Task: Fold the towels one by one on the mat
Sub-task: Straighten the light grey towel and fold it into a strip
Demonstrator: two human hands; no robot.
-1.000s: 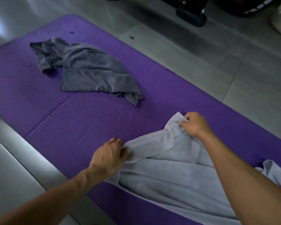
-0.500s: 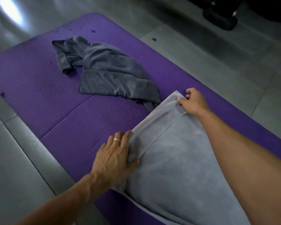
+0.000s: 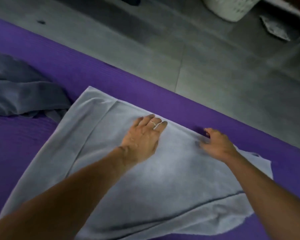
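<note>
Two towels lie on one purple mat (image 3: 163,94), which is spread over a grey tiled floor (image 3: 215,70). The light grey towel (image 3: 171,179) is laid out nearly flat across the near part of the mat, with a folded band along its left side and a hemmed, rumpled edge toward its near right corner. The second, a dark grey towel (image 3: 21,94), sits crumpled in a heap on the mat to the left of the light one, its nearest folds just touching or slightly under the light towel's left far corner; which of the two cannot be told.

Two bare hands are on the light grey towel, both near its far edge. The left hand (image 3: 142,137) lies palm down with fingers straight and spread, pressing the cloth flat; one ring shows on a finger. The right hand (image 3: 215,146) rests at the towel's far right edge with its fingers bent downward over the hem, fingertips reaching onto the mat; motion blur hides whether it pinches the cloth.

Beyond the mat, on the floor, stands one white perforated basket (image 3: 232,7), with one grey rumpled cloth (image 3: 275,28) lying to its right.
</note>
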